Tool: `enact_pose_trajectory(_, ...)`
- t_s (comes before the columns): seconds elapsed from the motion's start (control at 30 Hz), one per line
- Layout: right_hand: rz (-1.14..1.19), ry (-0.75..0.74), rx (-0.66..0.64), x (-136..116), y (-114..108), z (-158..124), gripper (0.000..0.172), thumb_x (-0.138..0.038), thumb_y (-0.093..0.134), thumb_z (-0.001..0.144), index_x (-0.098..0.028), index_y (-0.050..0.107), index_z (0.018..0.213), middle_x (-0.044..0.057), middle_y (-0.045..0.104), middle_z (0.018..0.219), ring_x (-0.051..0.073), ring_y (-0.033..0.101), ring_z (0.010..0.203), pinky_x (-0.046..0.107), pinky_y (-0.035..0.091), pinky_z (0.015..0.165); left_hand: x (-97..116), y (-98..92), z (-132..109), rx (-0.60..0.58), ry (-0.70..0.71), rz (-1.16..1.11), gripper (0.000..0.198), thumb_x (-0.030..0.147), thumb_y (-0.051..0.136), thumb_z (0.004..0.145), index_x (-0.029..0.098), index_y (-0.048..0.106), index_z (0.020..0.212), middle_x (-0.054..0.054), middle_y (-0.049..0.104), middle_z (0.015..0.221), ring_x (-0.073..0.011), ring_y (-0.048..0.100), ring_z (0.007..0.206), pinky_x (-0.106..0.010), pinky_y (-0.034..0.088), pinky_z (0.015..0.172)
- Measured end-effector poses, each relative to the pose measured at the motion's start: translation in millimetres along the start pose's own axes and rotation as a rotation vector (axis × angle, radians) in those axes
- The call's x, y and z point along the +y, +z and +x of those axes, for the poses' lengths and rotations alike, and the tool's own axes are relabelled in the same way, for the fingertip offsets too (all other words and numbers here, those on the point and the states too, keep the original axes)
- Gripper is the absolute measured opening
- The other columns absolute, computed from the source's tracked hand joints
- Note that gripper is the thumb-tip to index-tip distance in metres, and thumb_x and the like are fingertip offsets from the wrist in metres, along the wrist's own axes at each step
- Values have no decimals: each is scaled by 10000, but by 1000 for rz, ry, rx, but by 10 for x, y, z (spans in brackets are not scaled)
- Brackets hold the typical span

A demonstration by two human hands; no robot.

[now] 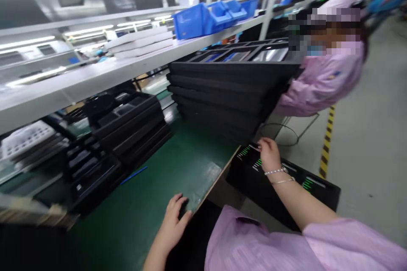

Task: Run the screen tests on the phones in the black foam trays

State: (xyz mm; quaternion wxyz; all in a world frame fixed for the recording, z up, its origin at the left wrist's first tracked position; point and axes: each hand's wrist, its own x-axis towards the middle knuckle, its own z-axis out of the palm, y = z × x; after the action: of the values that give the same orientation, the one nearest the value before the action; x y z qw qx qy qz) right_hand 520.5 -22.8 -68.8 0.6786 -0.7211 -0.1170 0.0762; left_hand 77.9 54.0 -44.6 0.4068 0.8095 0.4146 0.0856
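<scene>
My left hand is low over the front edge of the green work surface. Its thumb and fingers curl around a small black piece, whose kind I cannot make out. To the right, my right hand reaches past the table edge, with bracelets on the wrist. Its thumb and fingertips pinch the end of a thin, small strip over a black tray. Rows of small green and white strips lie in that tray, which sits lower than the table. My forearm covers part of it.
A tall stack of black trays stands ahead, with lower black trays to the left. A blue stick lies on the green surface. Blue bins line the shelf above. A person in pink sits at the right.
</scene>
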Motion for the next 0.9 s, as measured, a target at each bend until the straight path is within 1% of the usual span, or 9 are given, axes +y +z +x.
enact_pose_trajectory(0.07,27,-1,56,13,38,208,432,-505,632,1017,-156,611,1271,98,636,1213,231,632,1079,455,545,980,257,22,403,-145,59,134,584,460,625,908,201,639,1431,-170,415,1659,-367,278,1598,-584,234,1316)
enact_pose_trajectory(0.17,80,-63,52,37,317,309,481,-502,637,1018,-169,599,1362,126,588,1398,289,561,1300,550,444,1144,666,129,896,-326,200,271,637,449,628,929,184,564,1505,-165,301,1714,-350,224,1617,-565,210,1327)
enact_pose_trajectory(0.23,123,-105,75,67,558,279,531,-543,584,1038,-177,569,1423,138,532,1490,310,500,1389,585,382,1196,872,233,1131,-370,301,356,662,455,644,931,176,544,1523,-163,303,1712,-347,235,1614,-566,191,1333)
enact_pose_trajectory(0.3,161,-131,129,113,761,238,583,-582,546,1045,-185,534,1471,144,475,1553,329,439,1447,615,323,1229,975,336,1292,-348,374,450,716,470,692,902,188,529,1539,-153,325,1705,-364,234,1612,-601,157,1333)
enact_pose_trajectory(0.43,199,-176,218,221,948,269,630,-619,532,1040,-197,506,1506,146,443,1581,342,409,1471,633,292,1242,935,449,1489,-289,444,548,695,407,699,900,257,515,1554,-91,355,1701,-355,274,1600,-620,205,1319)
enact_pose_trajectory(0.53,196,-214,256,284,964,364,622,-615,536,1040,-200,512,1503,144,446,1579,339,409,1473,631,290,1246,869,473,1610,-245,465,588,580,260,619,933,279,568,1511,-55,424,1670,-319,331,1578,-576,278,1301)
enact_pose_trajectory(0.67,182,-239,285,314,963,448,590,-573,567,1039,-203,519,1497,140,426,1596,342,393,1482,634,282,1249,834,525,1715,-210,501,634,567,239,608,944,274,571,1508,-56,452,1654,-324,346,1566,-567,297,1288)
enact_pose_trajectory(0.77,171,-242,263,275,910,485,591,-551,582,1038,-204,506,1510,142,408,1609,350,373,1496,643,279,1249,830,563,1744,-184,529,653,543,266,606,965,282,569,1507,-62,457,1651,-323,366,1551,-561,331,1263)
enact_pose_trajectory(0.9,120,-224,138,227,696,583,586,-551,572,1044,-207,506,1514,140,410,1612,341,391,1489,632,289,1250,870,617,1758,-142,561,670,499,316,606,985,296,585,1483,-63,463,1647,-321,392,1529,-561,352,1237)
